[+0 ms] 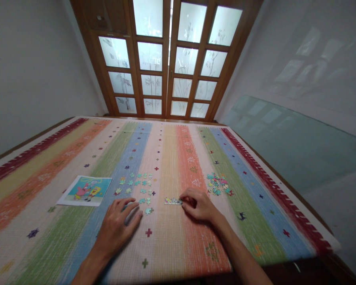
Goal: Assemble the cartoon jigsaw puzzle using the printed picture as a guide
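A short joined strip of jigsaw puzzle pieces (172, 201) lies on the striped cloth in front of me. My right hand (199, 205) is at its right end, thumb and fingertips pinched on a puzzle piece that they mostly hide. To the left, my left hand (118, 221) rests with its fingers apart and nothing in them. Its fingertips are close beside several loose teal puzzle pieces (142, 191), laid out in loose rows. A pile of mixed puzzle pieces (218, 183) lies beyond my right hand, to its right.
A printed cartoon picture sheet (87, 190) lies flat to the left of the loose pieces. The striped tablecloth (166, 245) covers the table. Wooden doors with frosted panes (166, 75) stand past the far edge, and a glass panel (284, 126) is at the right wall.
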`<state>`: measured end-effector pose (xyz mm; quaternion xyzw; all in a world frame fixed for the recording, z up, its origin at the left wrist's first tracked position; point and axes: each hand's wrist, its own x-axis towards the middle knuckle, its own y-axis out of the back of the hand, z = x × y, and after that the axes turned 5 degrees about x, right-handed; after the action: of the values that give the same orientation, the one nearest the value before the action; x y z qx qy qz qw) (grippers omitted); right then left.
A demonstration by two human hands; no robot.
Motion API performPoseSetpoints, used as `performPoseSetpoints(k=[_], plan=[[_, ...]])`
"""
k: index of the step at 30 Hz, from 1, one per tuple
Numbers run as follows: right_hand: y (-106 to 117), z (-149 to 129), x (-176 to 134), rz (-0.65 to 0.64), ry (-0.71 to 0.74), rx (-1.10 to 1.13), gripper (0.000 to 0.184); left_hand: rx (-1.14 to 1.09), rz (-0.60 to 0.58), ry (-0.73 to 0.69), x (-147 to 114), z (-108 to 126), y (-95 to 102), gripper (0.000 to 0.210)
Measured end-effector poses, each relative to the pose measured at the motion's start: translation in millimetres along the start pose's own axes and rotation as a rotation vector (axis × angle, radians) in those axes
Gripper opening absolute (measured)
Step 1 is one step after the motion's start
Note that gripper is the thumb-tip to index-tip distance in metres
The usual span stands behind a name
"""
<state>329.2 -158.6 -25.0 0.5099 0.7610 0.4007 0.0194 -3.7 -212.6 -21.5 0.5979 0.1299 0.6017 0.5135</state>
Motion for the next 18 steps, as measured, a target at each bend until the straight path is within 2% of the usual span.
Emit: performPoseSetpoints(k=[5, 12, 18], plan=[[1.2, -1.6, 0.7, -0.001, 0.009, 0.009, 0.015, 0.060, 0.047, 0.080, -4.1, 7.3, -5.9, 0.027], [2.9, -5.3, 1.8, -0.004, 0.016, 0.009, 0.015, 0.112, -0.062, 0.031, -4.9, 3.5, -12.7, 0.025], [2.0, -3.2, 1.4, -0.004, 0.014, 0.008, 0.014, 0.124, -0.077, 0.043, -5.6, -11.2, -15.6, 0.025]])
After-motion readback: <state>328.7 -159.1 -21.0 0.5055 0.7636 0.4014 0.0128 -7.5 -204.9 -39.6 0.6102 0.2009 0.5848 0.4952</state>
